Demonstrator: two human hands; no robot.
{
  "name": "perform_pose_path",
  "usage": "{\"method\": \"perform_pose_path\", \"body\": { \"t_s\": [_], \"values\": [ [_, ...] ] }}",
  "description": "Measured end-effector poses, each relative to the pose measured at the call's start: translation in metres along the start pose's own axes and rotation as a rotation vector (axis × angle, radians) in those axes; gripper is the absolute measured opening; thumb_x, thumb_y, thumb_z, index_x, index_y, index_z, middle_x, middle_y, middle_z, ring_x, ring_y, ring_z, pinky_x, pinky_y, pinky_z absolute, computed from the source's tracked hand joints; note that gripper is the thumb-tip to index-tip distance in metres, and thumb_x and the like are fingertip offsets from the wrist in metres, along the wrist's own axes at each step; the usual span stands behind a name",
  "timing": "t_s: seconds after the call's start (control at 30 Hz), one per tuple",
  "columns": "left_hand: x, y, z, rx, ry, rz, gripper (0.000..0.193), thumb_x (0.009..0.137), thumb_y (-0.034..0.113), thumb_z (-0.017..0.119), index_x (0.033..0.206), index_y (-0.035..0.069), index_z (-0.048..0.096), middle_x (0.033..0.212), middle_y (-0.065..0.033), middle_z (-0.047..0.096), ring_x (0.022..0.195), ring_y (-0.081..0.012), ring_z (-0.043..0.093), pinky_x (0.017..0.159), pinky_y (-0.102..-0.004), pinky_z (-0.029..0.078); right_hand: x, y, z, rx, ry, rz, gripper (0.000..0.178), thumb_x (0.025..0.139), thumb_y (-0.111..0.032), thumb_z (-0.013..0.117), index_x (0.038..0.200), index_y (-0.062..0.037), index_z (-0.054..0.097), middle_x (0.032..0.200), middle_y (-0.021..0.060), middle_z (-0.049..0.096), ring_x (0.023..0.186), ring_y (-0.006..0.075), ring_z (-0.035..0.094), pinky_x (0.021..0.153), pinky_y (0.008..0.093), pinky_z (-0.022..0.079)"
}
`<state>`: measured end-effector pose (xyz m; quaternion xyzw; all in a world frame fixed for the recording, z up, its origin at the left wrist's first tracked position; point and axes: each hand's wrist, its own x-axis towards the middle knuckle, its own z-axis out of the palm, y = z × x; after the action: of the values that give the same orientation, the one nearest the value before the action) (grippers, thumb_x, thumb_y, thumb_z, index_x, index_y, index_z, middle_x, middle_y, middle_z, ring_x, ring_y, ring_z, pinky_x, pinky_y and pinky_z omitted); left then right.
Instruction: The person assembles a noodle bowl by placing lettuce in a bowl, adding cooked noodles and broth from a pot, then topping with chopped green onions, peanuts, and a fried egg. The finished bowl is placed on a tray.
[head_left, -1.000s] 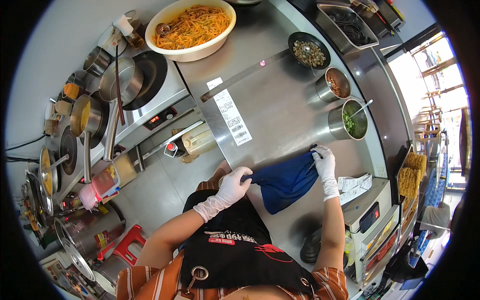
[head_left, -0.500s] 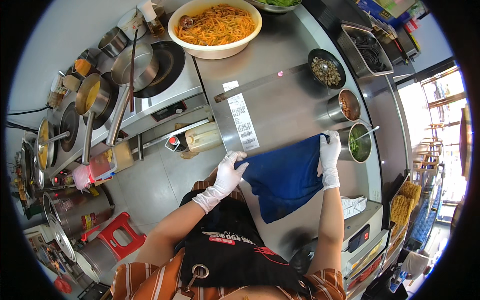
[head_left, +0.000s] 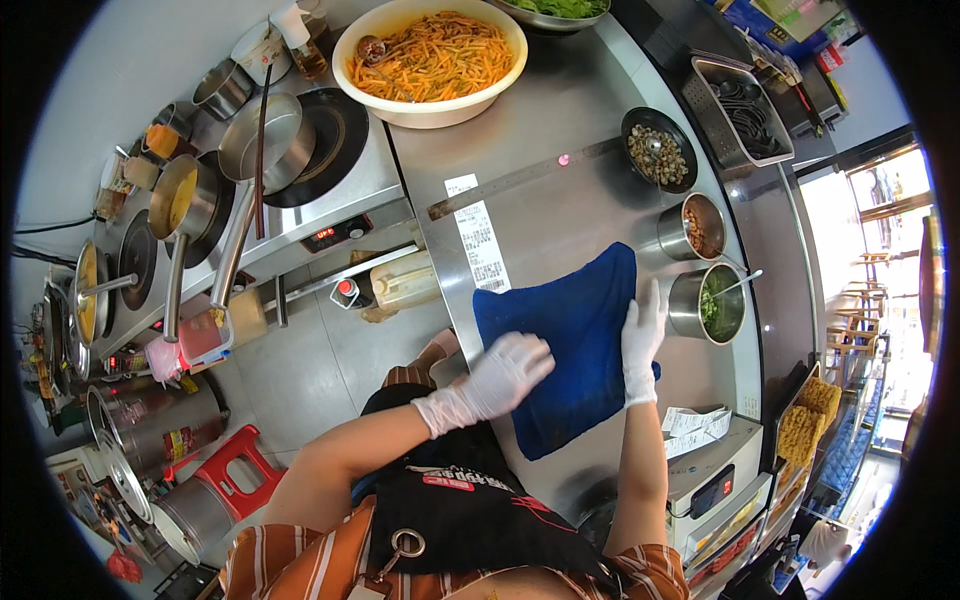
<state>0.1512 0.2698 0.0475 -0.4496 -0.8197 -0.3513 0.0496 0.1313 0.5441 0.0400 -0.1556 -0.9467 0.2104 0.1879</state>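
A dark blue cloth [head_left: 585, 310] lies spread on the steel counter [head_left: 545, 225] in front of me. My left hand [head_left: 500, 378], in a white glove, is over the cloth's left part. Its fingers stretch to the right, a little bent and smeared by motion, with nothing seen in them. At the cloth's right edge, my right hand [head_left: 642, 345], gloved too, points away from me with straight fingers and thumb apart. It touches or nearly touches the fabric and holds nothing. A long printed paper slip [head_left: 482, 245] reaches the cloth's far left corner.
Beyond stands a cream basin [head_left: 430, 112] of shredded orange food. Along the right are a black bowl [head_left: 658, 150], a steel pot of brown bits [head_left: 690, 227] and a pot of chopped greens [head_left: 708, 303]. Pans with long handles [head_left: 232, 250] stand on the left stove.
Both hands have let go of the cloth's far corners. The cloth, held up before, now lies flatter on the counter. My left hand moved right and nearer over it; my right hand shifted slightly nearer.
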Motion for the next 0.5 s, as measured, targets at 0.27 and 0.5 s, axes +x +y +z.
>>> {"method": "perform_pose_path", "body": {
  "t_s": [0.27,0.5],
  "values": [
    [-0.019,0.039,0.049,0.016,-0.543,0.396,0.004,0.072,0.016,0.059,0.072,0.012,0.059,0.084,-0.0049,0.053,0.08,-0.0207,0.054,0.066,-0.0309,0.045,-0.088,0.045,-0.029,0.054,-0.031,0.373,0.033,0.087,-0.006,0.057,0.12,-0.0043,0.057,0.112,0.0175,0.057,0.105,0.0353,0.053,0.093,0.0415,0.043],
    [-0.007,0.026,0.022,-0.111,-0.486,0.291,0.014,0.079,0.014,0.06,0.091,0.007,0.062,0.093,-0.0078,0.058,0.082,-0.0246,0.059,0.072,-0.0348,0.048,-0.091,0.041,-0.047,0.082,0.2,0.215,0.026,0.085,-0.004,0.059,0.111,-0.0031,0.062,0.106,0.014,0.06,0.101,0.0315,0.056,0.09,0.0388,0.046]
  ]
}}
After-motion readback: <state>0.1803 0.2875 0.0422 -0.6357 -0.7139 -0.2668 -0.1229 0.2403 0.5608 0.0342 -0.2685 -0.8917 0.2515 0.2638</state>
